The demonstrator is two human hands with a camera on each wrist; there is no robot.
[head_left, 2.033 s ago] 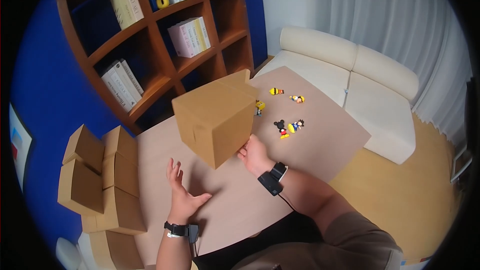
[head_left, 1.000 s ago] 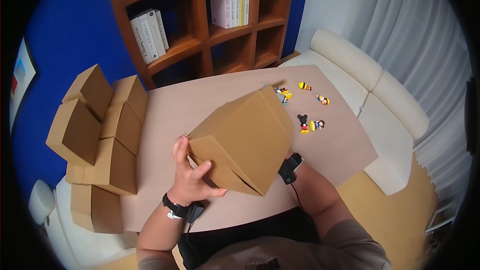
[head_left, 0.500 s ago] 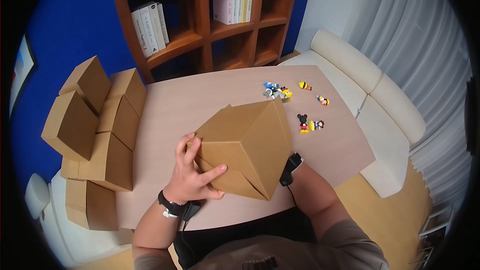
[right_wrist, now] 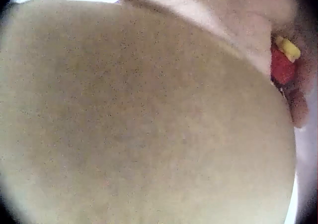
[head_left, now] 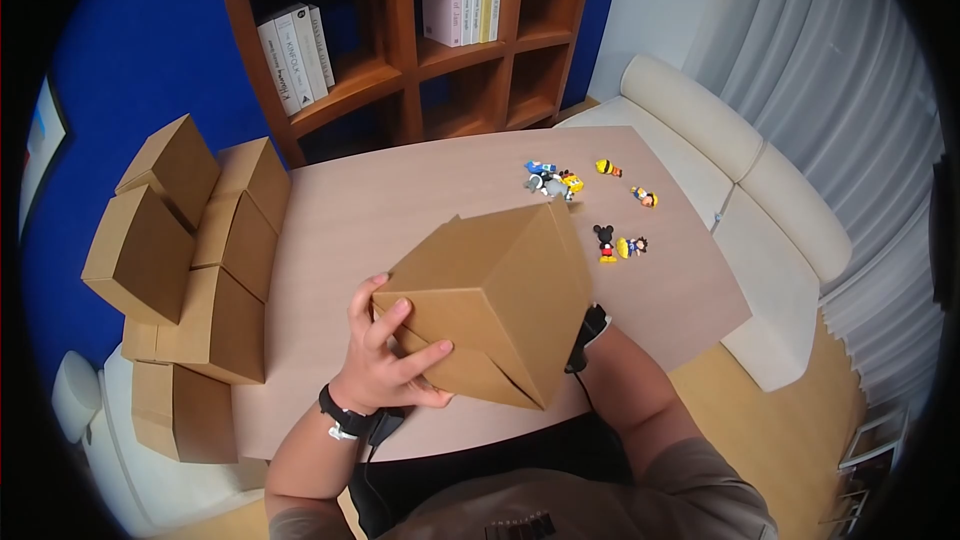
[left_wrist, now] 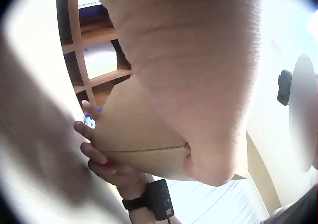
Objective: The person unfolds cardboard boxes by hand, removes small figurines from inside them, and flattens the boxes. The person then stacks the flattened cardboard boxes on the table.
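A closed cardboard box (head_left: 480, 290) is held tilted above the near part of the table. My left hand (head_left: 385, 355) grips its left end, with fingers spread on the cardboard and the thumb at a lower edge. The box hides my right hand in the head view; in the left wrist view, the right hand (left_wrist: 112, 167) holds the far side of the box (left_wrist: 139, 124), fingers bent along its edge. Cardboard (right_wrist: 149, 109) fills most of the right wrist view, where something red and yellow (right_wrist: 284, 67) shows by the fingers; whether it is held, I cannot tell.
Several cardboard boxes (head_left: 215, 325) are stacked at the table's left side. Small toy figures lie on the right half of the table (head_left: 340, 210), among them a black-eared one (head_left: 605, 244). A bookshelf (head_left: 405, 50) stands behind, a cream sofa (head_left: 770, 230) to the right.
The box, earlier in my right hand alone, has come nearer my body and turned. My left hand, formerly apart from it, now grips it. Over the last half second both hands have barely moved.
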